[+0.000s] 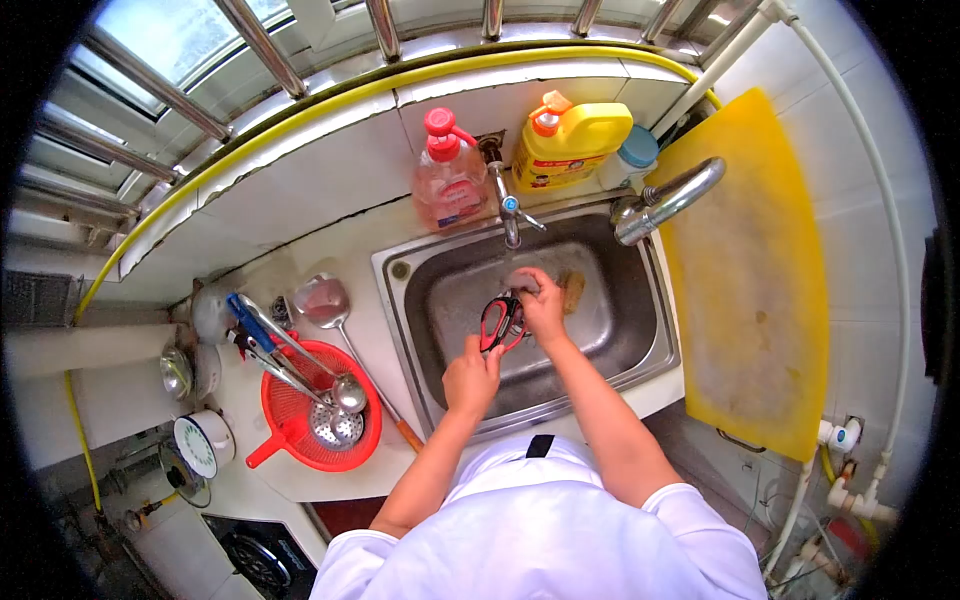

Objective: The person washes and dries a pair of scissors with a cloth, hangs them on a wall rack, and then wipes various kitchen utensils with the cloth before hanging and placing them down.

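Over the sink, my left hand (472,380) is closed on a pair of scissors (498,325) with red and black handles. My right hand (543,308) is closed just beyond, at the far end of the scissors. A greyish piece (522,282) shows at its fingertips, too small to name. Below both hands lies the steel sink basin (440,290). A brown sponge-like piece (573,292) rests on its floor, right of my right hand. The tap (511,215) stands beyond my hands.
Left of the sink, a red colander (268,405) holds ladles and other utensils, beside a long spatula (325,300). A pink bottle (448,185), a yellow jug (570,145) and a curved metal spout (680,195) stand behind. A yellow board (750,280) leans at right.
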Tool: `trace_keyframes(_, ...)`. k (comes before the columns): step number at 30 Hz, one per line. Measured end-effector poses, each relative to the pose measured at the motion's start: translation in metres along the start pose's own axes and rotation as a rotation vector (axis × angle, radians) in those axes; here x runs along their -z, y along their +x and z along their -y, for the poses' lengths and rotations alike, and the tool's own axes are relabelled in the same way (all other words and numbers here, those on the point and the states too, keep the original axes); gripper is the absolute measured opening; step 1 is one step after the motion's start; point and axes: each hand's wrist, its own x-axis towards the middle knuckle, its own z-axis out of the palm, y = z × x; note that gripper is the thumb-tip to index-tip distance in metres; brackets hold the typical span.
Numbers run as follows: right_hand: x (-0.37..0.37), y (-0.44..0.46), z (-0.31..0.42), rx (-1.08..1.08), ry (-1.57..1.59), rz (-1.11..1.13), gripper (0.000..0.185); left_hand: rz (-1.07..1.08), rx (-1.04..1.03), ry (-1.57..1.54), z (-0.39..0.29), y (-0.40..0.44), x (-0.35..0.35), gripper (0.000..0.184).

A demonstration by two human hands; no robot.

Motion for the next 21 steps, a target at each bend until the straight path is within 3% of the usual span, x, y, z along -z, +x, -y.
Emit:
trace_keyframes(2, -0.003, 0.004, -0.006, 0.034, -0.052, -0.334, 0.022, -0.036, -0.005, -0.012, 0.001, 0.004, -0.004, 0.033)
trace_keyframes(3, -0.016, 0.005, -0.007, 0.066, -0.01, -0.333, 0.022, -0.077, -0.021, 0.018, 0.009, -0.001, 0.011, 0.033)
trace_keyframes(5, 0.01, 0.0, -0.019, -0.279, 0.413, -0.422, 0.02, -0.068, -0.032, -0.051, 0.006, -0.015, 0.013, 0.034)
trace_keyframes(7, 0.023, -0.008, 0.017, -0.299, 0.519, -0.283, 0.021, -0.061, -0.028, -0.078, 0.008, -0.019, 0.012, 0.036)
trace_keyframes(10, 0.029, -0.017, 0.037, -0.25, 0.354, 0.041, 0.027, -0.033, -0.037, -0.107, 0.009, -0.024, 0.014, 0.039)
trace_keyframes(11, 0.029, -0.018, 0.041, -0.244, 0.352, 0.043, 0.027, -0.019, -0.06, -0.112, 0.009, -0.024, 0.016, 0.039)
trace_keyframes(13, 0.027, -0.021, 0.051, -0.22, 0.168, 0.345, 0.03, -0.003, -0.109, -0.069, 0.013, -0.022, 0.02, 0.039)
trace_keyframes(15, 0.02, -0.02, 0.046, -0.15, 0.166, 0.313, 0.033, 0.017, -0.156, -0.029, 0.013, -0.023, 0.021, 0.038)
trace_keyframes(17, 0.013, -0.02, 0.03, 0.042, -0.109, 0.202, 0.033, -0.006, -0.146, 0.018, 0.008, -0.03, 0.023, 0.035)
trace_keyframes(21, 0.0, -0.018, 0.024, 0.079, -0.143, -0.012, 0.028, -0.044, -0.161, 0.043, 0.002, -0.033, 0.025, 0.035)
